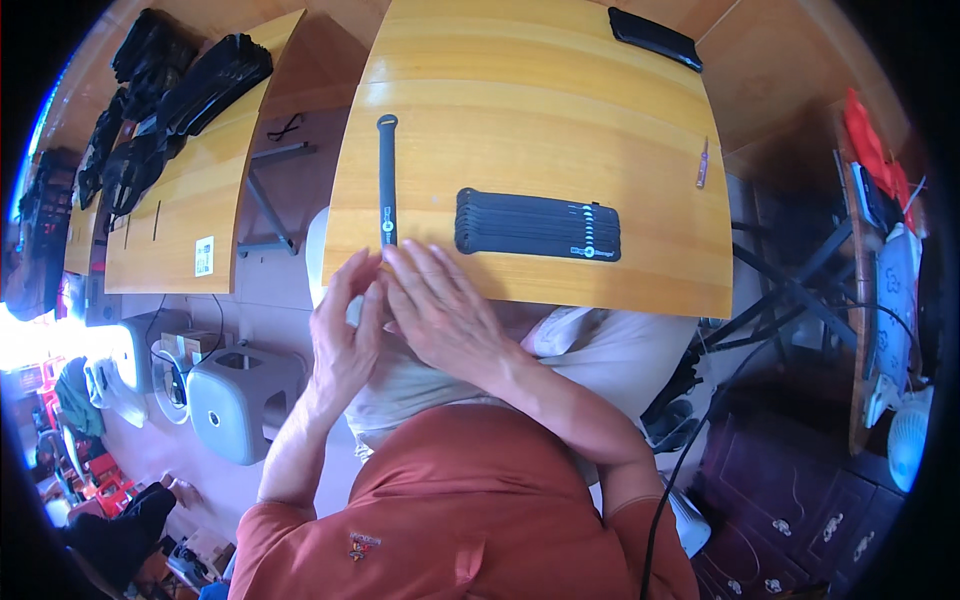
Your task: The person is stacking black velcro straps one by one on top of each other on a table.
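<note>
A narrow black strap [388,180] with a slotted rounded top lies lengthwise on the wooden table [440,130], pointing away from me. Its near end disappears by my fingertips at the table's front edge. My left hand [345,325] is held at that end, fingers slightly bent and thumb apart from them. Beside it my right hand [440,312] reaches across, fingers stretched out, tips at the strap's near end. Whether either hand grips the hidden end cannot be seen. To the right lies a neat, overlapping row of several like black straps [540,225].
A black bundle [655,38] lies at the table's far right corner, a small screwdriver-like tool [703,163] near its right edge. Piles of black straps [215,82] cover part of a second table on the left. A grey stool [240,405] stands below it.
</note>
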The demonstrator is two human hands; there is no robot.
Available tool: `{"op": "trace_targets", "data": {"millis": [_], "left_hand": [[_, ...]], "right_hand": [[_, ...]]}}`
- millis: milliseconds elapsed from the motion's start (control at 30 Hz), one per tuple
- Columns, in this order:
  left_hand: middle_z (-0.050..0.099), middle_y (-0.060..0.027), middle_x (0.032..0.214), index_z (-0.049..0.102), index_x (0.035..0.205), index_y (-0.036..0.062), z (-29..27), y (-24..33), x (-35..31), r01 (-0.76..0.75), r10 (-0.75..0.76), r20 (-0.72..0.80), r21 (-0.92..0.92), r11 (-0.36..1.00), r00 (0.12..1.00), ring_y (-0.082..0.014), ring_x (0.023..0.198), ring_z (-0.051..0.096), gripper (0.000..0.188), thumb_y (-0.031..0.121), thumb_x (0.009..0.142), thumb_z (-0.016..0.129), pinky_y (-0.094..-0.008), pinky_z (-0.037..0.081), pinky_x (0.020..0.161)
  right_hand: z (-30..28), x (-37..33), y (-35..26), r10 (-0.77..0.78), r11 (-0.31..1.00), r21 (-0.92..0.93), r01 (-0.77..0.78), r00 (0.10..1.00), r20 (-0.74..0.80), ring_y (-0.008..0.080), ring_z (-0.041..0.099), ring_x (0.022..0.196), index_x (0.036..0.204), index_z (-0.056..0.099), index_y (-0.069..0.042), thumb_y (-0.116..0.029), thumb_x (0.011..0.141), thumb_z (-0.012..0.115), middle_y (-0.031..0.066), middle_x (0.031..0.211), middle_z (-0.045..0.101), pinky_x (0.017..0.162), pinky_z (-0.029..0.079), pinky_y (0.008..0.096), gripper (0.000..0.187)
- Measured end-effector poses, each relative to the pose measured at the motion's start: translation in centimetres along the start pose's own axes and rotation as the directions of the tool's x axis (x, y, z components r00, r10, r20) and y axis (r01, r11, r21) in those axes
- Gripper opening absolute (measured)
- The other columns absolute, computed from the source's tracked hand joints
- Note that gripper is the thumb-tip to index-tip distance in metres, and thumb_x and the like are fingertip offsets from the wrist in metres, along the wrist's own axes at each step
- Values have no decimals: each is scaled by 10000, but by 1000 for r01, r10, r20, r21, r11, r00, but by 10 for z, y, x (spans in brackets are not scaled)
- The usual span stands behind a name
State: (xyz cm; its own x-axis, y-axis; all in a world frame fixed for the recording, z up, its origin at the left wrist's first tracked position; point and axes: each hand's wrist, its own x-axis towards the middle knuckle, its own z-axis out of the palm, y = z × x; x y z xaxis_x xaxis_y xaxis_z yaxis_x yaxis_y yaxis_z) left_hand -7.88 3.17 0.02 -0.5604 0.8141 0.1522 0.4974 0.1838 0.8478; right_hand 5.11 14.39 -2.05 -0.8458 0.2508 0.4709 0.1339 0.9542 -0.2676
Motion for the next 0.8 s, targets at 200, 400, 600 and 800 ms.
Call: {"op": "trace_targets", "data": {"millis": [200, 400, 600, 800], "left_hand": [[652, -25, 942, 592, 1247, 21, 11, -28, -34, 182, -319, -175, -537, 824, 931, -54, 835, 589, 211, 98, 1051, 608, -210, 478, 774], [668, -22, 937, 632, 1117, 17, 21, -48, -48, 342, -446, -33, -592, 730, 894, -71, 785, 612, 205, 214, 1072, 598, -226, 501, 751], [715, -52, 1007, 642, 1208, 18, 26, -26, -32, 543, -550, 265, -719, 435, 792, -100, 845, 669, 318, 303, 1085, 571, -239, 537, 793], [723, -46, 975, 689, 1157, 15, 29, -24, -37, 568, -458, 390, -740, 360, 799, -96, 845, 667, 257, 237, 1074, 591, -236, 540, 771]], "right_hand": [[36, -3, -4, -103, 990, -94, 103, 995, 9, 351, 549, 1308, 1246, 664, 40, -151, 889, 629, 202, 1344, 607, 1153, 425, 493, 406], [34, 5, -2, -15, 989, -147, 4, 997, -75, 338, 584, 1226, 1175, 690, 48, -133, 863, 650, 195, 1295, 618, 1061, 507, 464, 363], [30, -21, 5, -120, 990, -91, 111, 988, -98, 276, 636, 1072, 1042, 714, 41, -114, 814, 686, 148, 1166, 657, 935, 562, 390, 277], [-15, -55, -5, -225, 953, 164, 256, 956, -186, 247, 672, 966, 954, 712, 4, -85, 781, 706, 118, 1064, 662, 831, 593, 343, 195]]}}
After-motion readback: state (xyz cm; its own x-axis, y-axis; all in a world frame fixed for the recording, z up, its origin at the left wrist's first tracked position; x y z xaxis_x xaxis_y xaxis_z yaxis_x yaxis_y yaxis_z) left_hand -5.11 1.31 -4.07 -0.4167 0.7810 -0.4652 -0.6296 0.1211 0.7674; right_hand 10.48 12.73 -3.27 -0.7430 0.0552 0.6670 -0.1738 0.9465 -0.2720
